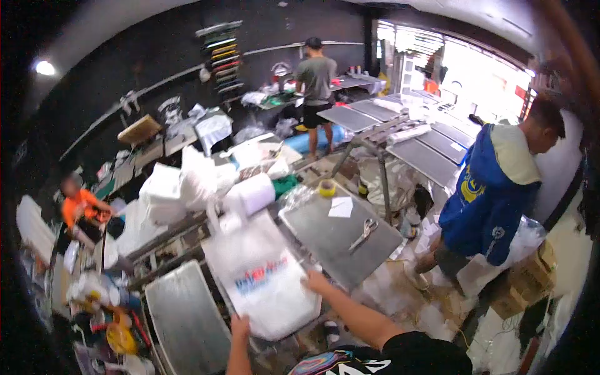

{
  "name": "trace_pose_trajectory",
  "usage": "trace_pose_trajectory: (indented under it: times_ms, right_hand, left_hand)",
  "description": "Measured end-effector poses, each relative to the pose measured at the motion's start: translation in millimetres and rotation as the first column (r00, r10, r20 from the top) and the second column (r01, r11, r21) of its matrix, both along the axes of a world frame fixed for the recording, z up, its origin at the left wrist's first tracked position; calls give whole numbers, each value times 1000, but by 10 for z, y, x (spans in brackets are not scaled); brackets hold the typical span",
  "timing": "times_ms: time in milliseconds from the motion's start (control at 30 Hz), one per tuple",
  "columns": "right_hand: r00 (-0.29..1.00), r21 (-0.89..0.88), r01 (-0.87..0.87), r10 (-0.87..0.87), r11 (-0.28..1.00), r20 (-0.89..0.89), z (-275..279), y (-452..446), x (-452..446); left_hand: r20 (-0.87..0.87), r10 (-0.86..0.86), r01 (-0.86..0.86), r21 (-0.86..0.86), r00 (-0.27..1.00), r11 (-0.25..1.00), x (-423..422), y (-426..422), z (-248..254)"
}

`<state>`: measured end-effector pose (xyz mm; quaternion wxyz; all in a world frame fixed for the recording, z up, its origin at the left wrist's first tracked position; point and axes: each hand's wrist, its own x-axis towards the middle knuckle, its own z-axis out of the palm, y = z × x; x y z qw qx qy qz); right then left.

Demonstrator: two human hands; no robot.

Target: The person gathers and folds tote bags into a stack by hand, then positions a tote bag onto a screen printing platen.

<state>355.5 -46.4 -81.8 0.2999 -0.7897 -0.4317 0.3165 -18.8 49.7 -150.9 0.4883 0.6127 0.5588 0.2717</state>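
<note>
A white tote bag (pixel 278 309) with red and blue print lies before me in the head view, its handle loop at the far end. My left hand (pixel 240 326) is closed on the bag's near left edge. On the right side edge, my right hand (pixel 316 283) grips the bag too, fingers partly hidden. Under and beside the bag are grey flat boards: one on the left (pixel 184 312) and one on the right (pixel 312 234). Scissors (pixel 364 234), a white paper piece (pixel 340 207) and a yellow tape roll (pixel 327 187) rest on the right board.
White bundles (pixel 165 187) and a white roll (pixel 250 192) sit beyond the bag. A person in a blue hoodie (pixel 490 187) stands at right near a cardboard box (pixel 531 275). Other people are at the back (pixel 317 78) and far left (pixel 81 206). Clutter fills the lower left.
</note>
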Motion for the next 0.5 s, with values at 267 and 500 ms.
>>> trace_pose_trajectory:
  times_ms: [267, 500]
  right_hand:
    - [977, -147, -195, 179, 970, -112, 27, -122, 164]
    - [945, -232, -327, 316, 916, -87, -122, -86, 299]
  left_hand:
    - [-51, 155, -153, 43, 987, 987, 505, -87, 51]
    - [-398, 101, -57, 119, 912, 991, 516, -550, 692]
